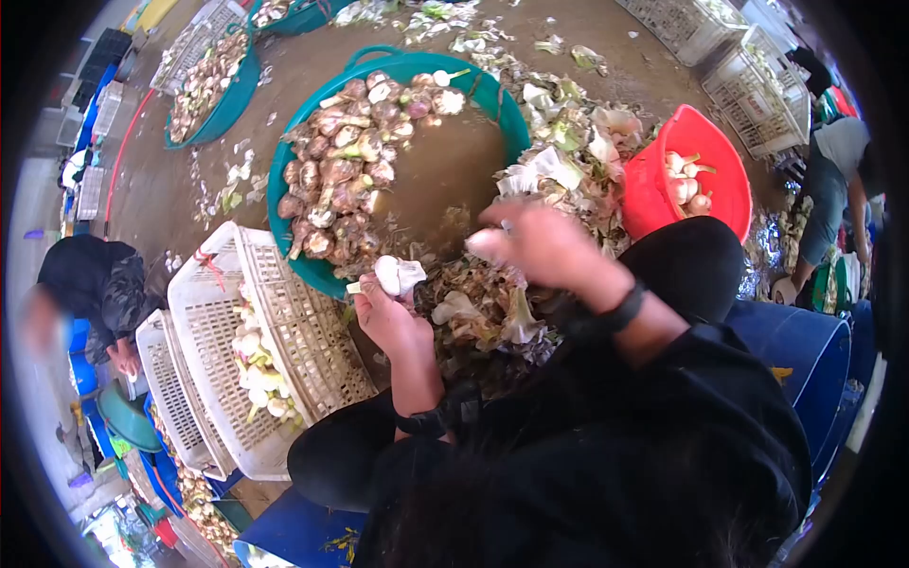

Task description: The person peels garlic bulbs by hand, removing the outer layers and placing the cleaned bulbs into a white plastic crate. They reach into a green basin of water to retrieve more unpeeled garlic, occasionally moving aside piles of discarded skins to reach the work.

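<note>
My left hand (393,327) is closed around a peeled white garlic bulb (398,275), its cut stem pointing left. Just to the right, my right hand (544,244) is smeared by motion above the heap of peelings, apart from the bulb. Something pale shows at its fingertips, too blurred to name. Beyond both hands stands a green tub (516,123) with brown water in it. Unpeeled, soil-stained garlic bulbs (336,170) are piled along its left side.
Stripped garlic skins (568,161) cover the floor beside the tub. A red bucket (729,185) with cleaned bulbs stands right. White plastic crates (312,322), one holding garlic, lean at my left. Blue barrels (795,350) are at my right. Other people (90,284) work on both sides.
</note>
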Demonstrator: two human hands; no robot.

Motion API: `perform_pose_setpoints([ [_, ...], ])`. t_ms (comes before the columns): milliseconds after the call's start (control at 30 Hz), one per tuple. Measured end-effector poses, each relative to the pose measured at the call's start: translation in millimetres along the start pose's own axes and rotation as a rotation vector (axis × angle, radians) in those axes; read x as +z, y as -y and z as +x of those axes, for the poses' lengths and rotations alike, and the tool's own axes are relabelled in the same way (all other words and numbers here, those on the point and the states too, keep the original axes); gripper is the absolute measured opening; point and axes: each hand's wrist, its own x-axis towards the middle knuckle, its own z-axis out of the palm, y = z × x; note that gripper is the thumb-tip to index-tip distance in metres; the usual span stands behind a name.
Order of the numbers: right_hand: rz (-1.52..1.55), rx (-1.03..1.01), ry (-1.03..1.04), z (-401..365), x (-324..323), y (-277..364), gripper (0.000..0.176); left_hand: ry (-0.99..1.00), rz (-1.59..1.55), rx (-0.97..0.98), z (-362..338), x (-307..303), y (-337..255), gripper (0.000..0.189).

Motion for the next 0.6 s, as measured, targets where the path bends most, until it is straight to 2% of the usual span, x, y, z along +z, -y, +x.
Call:
perform_pose_setpoints([
  [33,-0.003,0.006,-0.008,-0.2,-0.9,1.0,0.045,-0.005,0.055,0.13,-4.1,4.8,-0.1,0.018],
  [67,0.023,0.101,0.087,1.8,15.5,12.0,0.044,-0.008,0.112,0.265,-5.4,7.1,0.6,0.019],
  [100,0.06,0.207,0.192,-2.9,15.3,17.4,0.042,-0.007,0.13,0.256,-17.2,15.2,8.3,0.019],
  [133,0.244,0.166,0.061,0.5,34.5,14.7,0.04,0.012,0.221,0.274,-19.3,14.5,8.8,0.02],
  [167,0.254,0.166,0.053,0.7,42.7,9.0,0.04,0.029,0.309,0.296,-19.5,12.5,7.0,0.021],
  [233,1.011,0.393,0.335,4.7,39.9,18.9,0.03,0.078,0.406,0.192,-22.7,12.5,-11.0,0.019],
  [267,1.229,0.408,0.41,2.0,37.5,16.2,0.029,0.136,0.181,0.028,-15.2,9.7,-8.9,0.019],
  [300,1.228,0.412,0.414,-1.2,31.7,12.0,0.029,0.191,-0.05,-0.136,-9.5,9.9,-6.5,0.02],
  [333,1.447,0.355,0.469,-5.3,24.0,8.1,0.028,0.135,-0.07,-0.218,-21.5,25.3,-12.2,0.019],
  [367,1.667,0.297,0.524,-10.2,15.0,5.7,0.027,0.234,-0.103,-0.294,-6.6,9.2,3.7,0.017],
  [433,1.661,0.285,0.402,-18.8,-28.6,24.5,0.028,0.148,-0.244,-0.589,17.3,-18.1,9.7,0.016],
  [467,1.291,0.172,0.229,-19.7,-47.0,25.4,0.03,0.081,-0.43,-0.751,33.6,-33.2,13.3,0.017],
  [500,0.917,0.059,0.061,-17.7,-62.4,19.4,0.033,0.053,-0.421,-0.73,32.8,-32.6,7.3,0.021],
  [567,-0.212,-0.069,-0.076,1.4,-79.6,-21.9,0.041,0.076,-0.429,-0.666,28.4,-27.0,-1.0,0.023],
  [600,-0.89,0.162,0.079,2.7,-79.5,-36.6,0.05,0.076,-0.427,-0.666,25.1,-25.3,-1.9,0.023],
])
